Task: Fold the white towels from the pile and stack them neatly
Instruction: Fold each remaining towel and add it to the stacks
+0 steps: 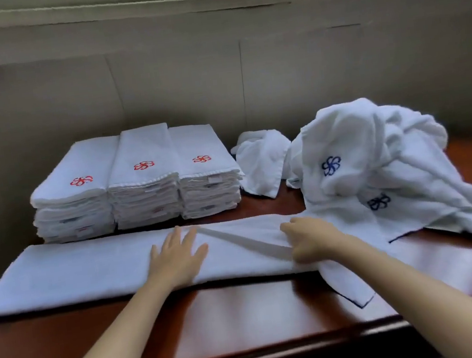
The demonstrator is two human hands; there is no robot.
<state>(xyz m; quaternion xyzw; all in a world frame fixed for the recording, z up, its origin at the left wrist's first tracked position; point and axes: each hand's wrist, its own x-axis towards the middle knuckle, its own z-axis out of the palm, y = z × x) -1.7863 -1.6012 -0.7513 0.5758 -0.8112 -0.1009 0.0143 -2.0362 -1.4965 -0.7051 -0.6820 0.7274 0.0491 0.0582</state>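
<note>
A long white towel point(71, 273) lies spread lengthwise across the table, folded into a strip. My left hand point(176, 257) presses flat on its middle with straight fingers. My right hand point(308, 241) grips the towel's right part, fingers curled into the cloth, and a crease runs between the two hands. A corner of the towel hangs toward the table's front edge. Behind stand three stacks of folded white towels point(140, 184) with red flower emblems. At the right lies the loose pile of white towels point(376, 167) with blue emblems.
A small crumpled white towel point(262, 160) sits between the stacks and the pile. The red-brown wooden table point(245, 311) has bare surface in front of the towel. A beige wall and a window sill rise right behind the table.
</note>
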